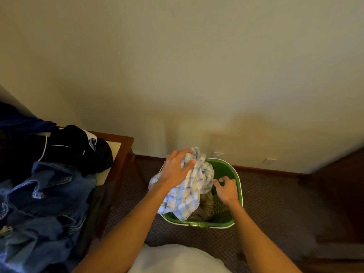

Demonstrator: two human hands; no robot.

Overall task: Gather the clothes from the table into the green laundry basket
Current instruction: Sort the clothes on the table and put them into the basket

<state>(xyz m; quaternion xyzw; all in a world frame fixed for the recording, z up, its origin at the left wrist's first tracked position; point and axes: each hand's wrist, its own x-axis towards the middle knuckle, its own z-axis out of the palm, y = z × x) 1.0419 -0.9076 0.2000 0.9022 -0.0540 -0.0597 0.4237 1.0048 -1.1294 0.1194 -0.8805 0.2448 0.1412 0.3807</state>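
The green laundry basket (234, 174) stands on the carpet in front of me. My left hand (176, 168) grips a bunched light plaid shirt (189, 196) over the basket's left side; the shirt hangs partly inside. My right hand (226, 189) hovers over the basket's right side with fingers loosely curled, holding nothing. An olive-brown garment (205, 208) lies in the basket under the shirt. On the wooden table (122, 146) at the left lie blue denim clothes (49, 203) and a dark navy garment (78, 150) with white trim.
A plain wall runs behind the basket, with dark skirting and two wall sockets (217, 154) low down. Patterned brown carpet (275, 203) covers the floor. A dark wooden surface (344, 184) sits at the right edge.
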